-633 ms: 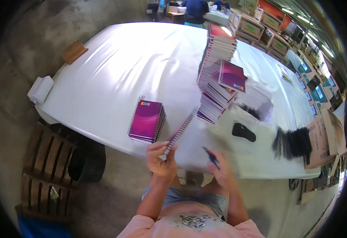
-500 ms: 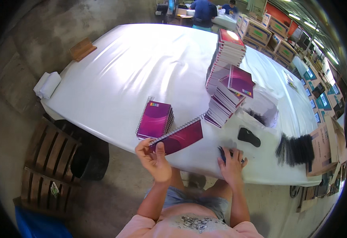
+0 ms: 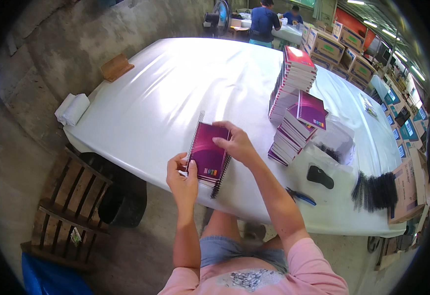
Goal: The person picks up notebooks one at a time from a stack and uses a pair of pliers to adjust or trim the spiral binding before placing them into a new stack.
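A purple spiral notebook (image 3: pixel 206 153) lies on top of a small stack at the table's near edge. My left hand (image 3: pixel 181 178) grips its left edge by the wire coil, thumb on the cover. At the far right corner, my right hand (image 3: pixel 235 143) holds the same notebook, thumb on the cover and fingers over the far edge. A black coil sticks out at the stack's near right corner. Blue-and-black pliers (image 3: pixel 301 196) rest on the table to the right of my right forearm.
A tall leaning stack of notebooks (image 3: pixel 293 81) stands right of centre, a lower slanted stack (image 3: pixel 290 135) before it. Further right lie a black sole-shaped piece (image 3: pixel 320 177), a bunch of black coils (image 3: pixel 375 191) and a cardboard box (image 3: pixel 406 189). Two people (image 3: pixel 264 23) work beyond the table.
The notebook my left hand held up has come down onto the stack, its coloured squares now at the near end. My right hand has left the pliers and moved left onto the notebook.
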The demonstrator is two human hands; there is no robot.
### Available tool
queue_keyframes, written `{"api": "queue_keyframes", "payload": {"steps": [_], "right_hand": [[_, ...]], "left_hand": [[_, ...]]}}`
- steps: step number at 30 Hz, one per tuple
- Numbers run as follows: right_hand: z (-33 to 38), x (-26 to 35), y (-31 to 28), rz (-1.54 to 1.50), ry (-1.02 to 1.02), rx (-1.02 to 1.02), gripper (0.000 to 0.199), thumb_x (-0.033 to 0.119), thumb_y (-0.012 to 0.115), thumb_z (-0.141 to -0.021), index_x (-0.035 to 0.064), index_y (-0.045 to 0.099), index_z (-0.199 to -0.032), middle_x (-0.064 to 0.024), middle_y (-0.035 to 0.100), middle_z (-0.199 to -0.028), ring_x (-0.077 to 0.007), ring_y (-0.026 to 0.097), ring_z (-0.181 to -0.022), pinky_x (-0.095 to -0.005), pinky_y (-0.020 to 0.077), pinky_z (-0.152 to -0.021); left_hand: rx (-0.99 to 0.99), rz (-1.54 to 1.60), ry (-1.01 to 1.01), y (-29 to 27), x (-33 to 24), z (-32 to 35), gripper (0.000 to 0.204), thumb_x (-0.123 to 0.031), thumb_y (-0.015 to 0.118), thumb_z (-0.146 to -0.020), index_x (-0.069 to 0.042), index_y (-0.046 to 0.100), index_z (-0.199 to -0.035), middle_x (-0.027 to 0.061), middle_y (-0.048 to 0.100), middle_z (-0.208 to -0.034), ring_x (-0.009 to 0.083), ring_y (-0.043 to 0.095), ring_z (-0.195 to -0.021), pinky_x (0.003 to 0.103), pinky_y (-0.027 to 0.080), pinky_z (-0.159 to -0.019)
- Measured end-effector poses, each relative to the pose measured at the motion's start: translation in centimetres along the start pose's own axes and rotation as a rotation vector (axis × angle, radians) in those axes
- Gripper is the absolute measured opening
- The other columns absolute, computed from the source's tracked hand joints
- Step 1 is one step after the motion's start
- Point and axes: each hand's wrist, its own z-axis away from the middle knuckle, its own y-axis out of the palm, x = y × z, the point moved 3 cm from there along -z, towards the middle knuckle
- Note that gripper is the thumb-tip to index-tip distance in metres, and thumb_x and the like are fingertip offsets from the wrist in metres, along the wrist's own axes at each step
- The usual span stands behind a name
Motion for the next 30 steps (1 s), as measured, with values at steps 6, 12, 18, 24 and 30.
{"api": "queue_keyframes", "payload": {"steps": [6, 12, 18, 24, 30], "right_hand": [[-0.6, -5.8, 2.1, 0.055, -0.027, -0.277, 0.032, 0.030, 0.062, -0.086, 0.0075, 0.064, -0.108, -0.0108, 0.061, -0.106, -0.0185, 0.058, -0.095, -0.0271, 0.0439, -0.085], [0.6, -7.9, 5.1, -0.468, 0.022, -0.448, 0.033, 0.028, 0.052, -0.096, 0.0000, 0.069, -0.090, -0.0027, 0.064, -0.075, -0.0080, 0.055, -0.076, -0.0222, 0.0442, -0.071], [0.8, -8.8, 5.5, -0.633, -0.030, -0.564, 0.036, 0.029, 0.048, -0.098, -0.0008, 0.067, -0.092, -0.0036, 0.064, -0.078, -0.0085, 0.054, -0.074, -0.0238, 0.0440, -0.071], [1.3, -8.5, 5.4, -0.471, -0.213, -0.599, 0.038, 0.031, 0.044, -0.098, -0.0006, 0.065, -0.091, -0.0092, 0.063, -0.080, -0.0201, 0.060, -0.074, -0.0306, 0.0462, -0.072], [2.8, -4.8, 4.0, -0.145, -0.242, -0.760, 0.025, 0.023, 0.048, -0.096, 0.0040, 0.061, -0.104, -0.0120, 0.057, -0.099, -0.0190, 0.053, -0.095, -0.0294, 0.0407, -0.084]], "left_hand": [[-0.043, 0.109, -0.021, 2.2, 5.4, 0.3, 0.025, -0.015, 0.055, -0.092, 0.000, 0.060, -0.111, 0.0079, 0.056, -0.101, 0.0150, 0.052, -0.098, 0.029, 0.044, -0.083], [-0.206, 0.486, -0.090, 4.1, 5.9, 0.0, 0.047, -0.033, 0.034, -0.102, 0.007, 0.058, -0.109, 0.0131, 0.059, -0.104, 0.0192, 0.056, -0.094, 0.031, 0.046, -0.083], [-0.310, 0.578, -0.230, 4.6, 5.4, -0.1, 0.058, -0.041, 0.031, -0.101, 0.009, 0.059, -0.103, 0.0160, 0.062, -0.096, 0.0222, 0.060, -0.086, 0.032, 0.051, -0.076], [-0.313, 0.660, -0.193, 5.1, 6.0, -0.2, 0.070, -0.050, 0.022, -0.099, 0.010, 0.057, -0.102, 0.0197, 0.060, -0.099, 0.0266, 0.060, -0.092, 0.038, 0.050, -0.085], [-0.255, 0.895, -0.137, 4.4, 7.1, -0.8, 0.063, -0.050, 0.022, -0.099, 0.002, 0.056, -0.111, 0.0136, 0.057, -0.111, 0.0251, 0.052, -0.107, 0.041, 0.039, -0.099]]}}
